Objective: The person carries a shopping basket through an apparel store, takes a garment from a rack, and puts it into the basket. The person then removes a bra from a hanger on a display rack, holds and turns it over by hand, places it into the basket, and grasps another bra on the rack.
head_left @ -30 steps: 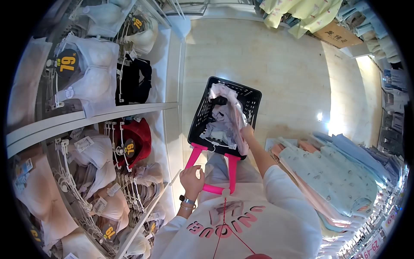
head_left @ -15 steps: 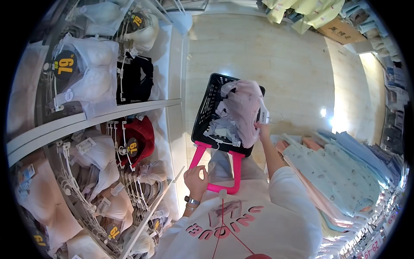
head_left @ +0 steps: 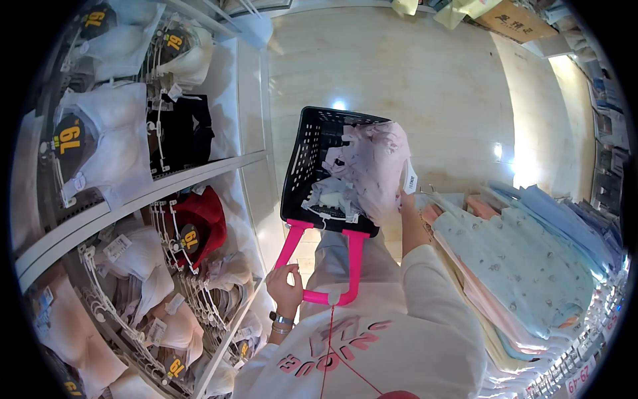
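Note:
A black basket (head_left: 292, 169) with a pink handle (head_left: 354, 266) hangs in front of my body. My left hand (head_left: 286, 287) is closed around the left side of the handle. At the basket's right edge, my right hand (head_left: 407, 201) grips a pale pink garment (head_left: 380, 166), which has a white tag (head_left: 411, 181) beside my fingers. The garment lies partly over the basket's right rim. Inside the basket, next to it, is a light grey-white item (head_left: 332, 198) on a hanger.
Bras (head_left: 113, 133) hang on a white rack at the left, with a red one (head_left: 203, 219) lower down. Light blue patterned clothes (head_left: 518, 266) hang at the right. A cardboard box (head_left: 515, 21) is at the top right, beyond the tiled floor (head_left: 392, 73).
The basket and both hands have shifted slightly left in view, and so have the racks on the left. The pink garment appears more spread out over the basket's right side.

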Motion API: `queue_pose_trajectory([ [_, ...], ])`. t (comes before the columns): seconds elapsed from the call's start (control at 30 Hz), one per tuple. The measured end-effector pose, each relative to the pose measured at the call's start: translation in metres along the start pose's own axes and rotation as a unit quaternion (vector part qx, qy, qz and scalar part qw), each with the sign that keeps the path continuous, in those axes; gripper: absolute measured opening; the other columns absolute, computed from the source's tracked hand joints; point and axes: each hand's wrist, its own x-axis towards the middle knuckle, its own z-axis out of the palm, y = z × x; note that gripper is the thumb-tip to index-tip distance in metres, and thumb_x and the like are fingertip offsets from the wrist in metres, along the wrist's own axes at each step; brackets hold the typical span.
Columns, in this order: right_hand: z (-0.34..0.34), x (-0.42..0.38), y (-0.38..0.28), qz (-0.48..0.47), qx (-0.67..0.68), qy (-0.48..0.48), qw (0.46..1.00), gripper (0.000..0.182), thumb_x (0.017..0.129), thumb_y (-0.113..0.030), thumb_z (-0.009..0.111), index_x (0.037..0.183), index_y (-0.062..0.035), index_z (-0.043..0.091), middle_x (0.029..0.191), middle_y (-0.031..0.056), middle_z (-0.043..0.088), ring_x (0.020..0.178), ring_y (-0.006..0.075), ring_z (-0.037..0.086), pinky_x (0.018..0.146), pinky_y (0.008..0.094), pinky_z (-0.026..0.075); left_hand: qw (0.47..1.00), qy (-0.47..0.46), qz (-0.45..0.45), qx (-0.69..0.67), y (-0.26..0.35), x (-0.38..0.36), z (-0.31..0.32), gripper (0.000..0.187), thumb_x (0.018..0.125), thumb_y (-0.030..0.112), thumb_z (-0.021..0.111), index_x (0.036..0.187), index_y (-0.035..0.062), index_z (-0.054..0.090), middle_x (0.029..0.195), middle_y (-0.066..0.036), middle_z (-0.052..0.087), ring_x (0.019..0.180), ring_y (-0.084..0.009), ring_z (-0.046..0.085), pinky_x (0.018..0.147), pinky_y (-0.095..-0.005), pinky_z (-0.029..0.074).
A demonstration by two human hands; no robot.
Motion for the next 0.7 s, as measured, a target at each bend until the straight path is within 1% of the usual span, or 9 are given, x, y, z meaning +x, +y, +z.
queue_pose_trajectory([
  [0.07,0.004,-0.003,-0.004,-0.009,-0.030,0.010,0.999,0.040,0.088,-0.018,0.062,0.123,-0.0018,0.050,0.086,0.0104,0.062,0.066,0.0210,0.060,0.056,0.0341,0.051,1.000,-0.008,-0.010,-0.003,0.000,-0.001,0.002,0.005,0.078,0.011,0.062,0.079,0.0101,0.067,0.077,-0.004,0.067,0.075,-0.0250,0.062,0.076,-0.0368,0.042],
  [0.17,-0.015,0.087,0.076,0.040,-0.273,-0.054,0.960,0.047,0.092,-0.025,0.057,0.130,0.0002,0.045,0.091,0.0123,0.063,0.072,0.0232,0.062,0.062,0.0393,0.053,1.000,-0.012,-0.016,-0.003,0.003,-0.001,0.001,0.007,0.078,0.011,0.061,0.079,0.0099,0.068,0.078,-0.004,0.068,0.075,-0.0254,0.062,0.075,-0.0369,0.043],
  [0.3,0.016,0.000,0.004,0.049,-0.447,-0.062,0.891,0.048,0.095,-0.035,0.045,0.126,0.0019,0.051,0.115,0.0226,0.058,0.101,0.0345,0.058,0.082,0.0460,0.047,0.999,-0.026,-0.029,-0.013,0.007,0.000,0.002,0.008,0.080,0.010,0.060,0.080,0.0096,0.068,0.078,-0.006,0.068,0.075,-0.0263,0.062,0.076,-0.0370,0.043],
  [0.33,0.024,-0.010,-0.005,0.031,-0.471,-0.052,0.880,0.050,0.096,-0.038,0.043,0.124,0.0023,0.052,0.121,0.0252,0.057,0.108,0.0373,0.057,0.087,0.0477,0.046,0.999,-0.023,-0.028,-0.016,0.005,0.000,0.003,0.008,0.080,0.010,0.060,0.080,0.0095,0.068,0.078,-0.006,0.068,0.075,-0.0265,0.062,0.075,-0.0371,0.043],
  [0.37,0.026,-0.012,-0.001,-0.022,-0.491,-0.032,0.870,0.051,0.096,-0.038,0.041,0.126,0.0018,0.051,0.123,0.0257,0.056,0.112,0.0372,0.056,0.092,0.0477,0.044,0.999,-0.019,-0.028,-0.018,0.004,-0.002,0.003,0.008,0.080,0.010,0.060,0.080,0.0095,0.068,0.078,-0.006,0.068,0.075,-0.0268,0.062,0.075,-0.0371,0.043],
  [0.47,0.040,-0.089,-0.058,-0.190,-0.378,0.116,0.898,0.057,0.093,-0.041,0.047,0.134,-0.0009,0.043,0.130,0.0254,0.051,0.123,0.0389,0.048,0.102,0.0459,0.036,1.000,-0.009,-0.009,-0.014,0.002,-0.002,0.005,0.008,0.081,0.011,0.060,0.080,0.0095,0.069,0.077,-0.007,0.068,0.073,-0.0274,0.062,0.073,-0.0371,0.044],
  [0.57,0.052,-0.108,-0.030,-0.224,-0.467,-0.070,0.853,0.066,0.088,-0.036,0.058,0.138,-0.0005,0.034,0.130,0.0252,0.051,0.124,0.0389,0.046,0.102,0.0435,0.037,1.000,-0.010,-0.013,-0.020,0.001,-0.002,0.005,0.009,0.081,0.011,0.061,0.079,0.0092,0.069,0.076,-0.007,0.068,0.073,-0.0274,0.062,0.072,-0.0370,0.044],
  [0.67,0.044,-0.074,-0.014,-0.298,-0.310,-0.148,0.891,0.074,0.082,-0.033,0.067,0.139,0.0004,0.032,0.128,0.0245,0.053,0.123,0.0392,0.047,0.099,0.0423,0.039,0.999,-0.004,-0.024,-0.041,-0.002,-0.005,0.012,0.008,0.081,0.011,0.062,0.078,0.0089,0.069,0.076,-0.007,0.068,0.072,-0.0272,0.063,0.071,-0.0369,0.046],
  [0.7,0.042,-0.070,-0.012,-0.295,-0.303,-0.148,0.894,0.075,0.081,-0.033,0.068,0.138,0.0009,0.033,0.126,0.0245,0.054,0.120,0.0396,0.049,0.098,0.0428,0.040,0.999,-0.001,-0.024,-0.047,-0.004,-0.005,0.010,0.008,0.080,0.011,0.062,0.078,0.0089,0.069,0.076,-0.007,0.068,0.072,-0.0271,0.063,0.070,-0.0369,0.046],
])
